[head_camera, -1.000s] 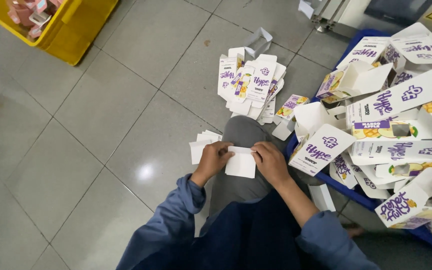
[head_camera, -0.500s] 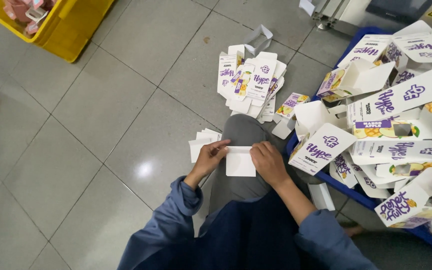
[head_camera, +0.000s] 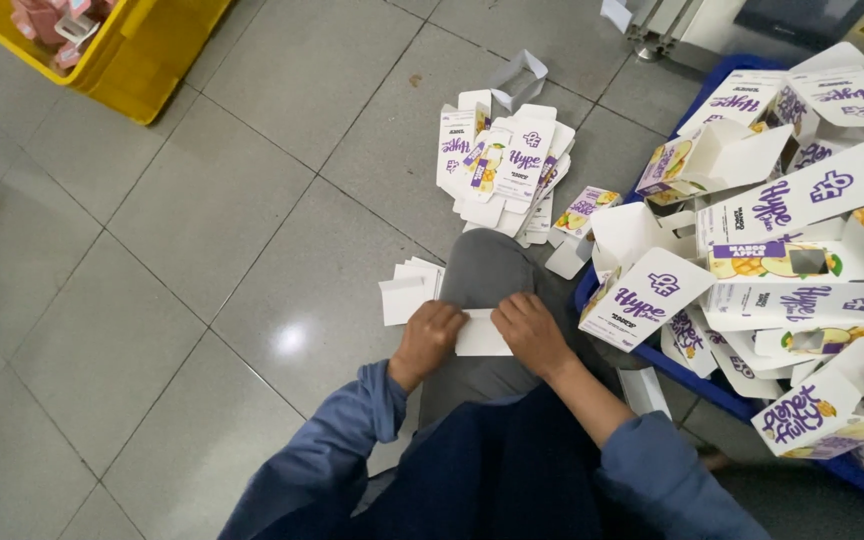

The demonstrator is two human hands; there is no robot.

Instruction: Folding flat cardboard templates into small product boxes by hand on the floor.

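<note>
Yellow bin (head_camera: 142,60), top left, on grey tile floor (head_camera: 202,250). Small stack of white card pieces (head_camera: 407,292) beside the knee. Left hand (head_camera: 430,338) and right hand (head_camera: 529,330), both gripping one white card (head_camera: 480,336) on the lap. Flat printed cartons (head_camera: 507,165) heaped ahead (purple and white). Blue crate (head_camera: 652,350), far right, piled with folded cartons (head_camera: 802,230).

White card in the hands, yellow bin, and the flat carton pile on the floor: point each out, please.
white card (head_camera: 482,335), head view, on its bare middle between the hands.
yellow bin (head_camera: 157,60), head view, on its outer side wall.
flat carton pile (head_camera: 512,165), head view, on the topmost carton.
</note>
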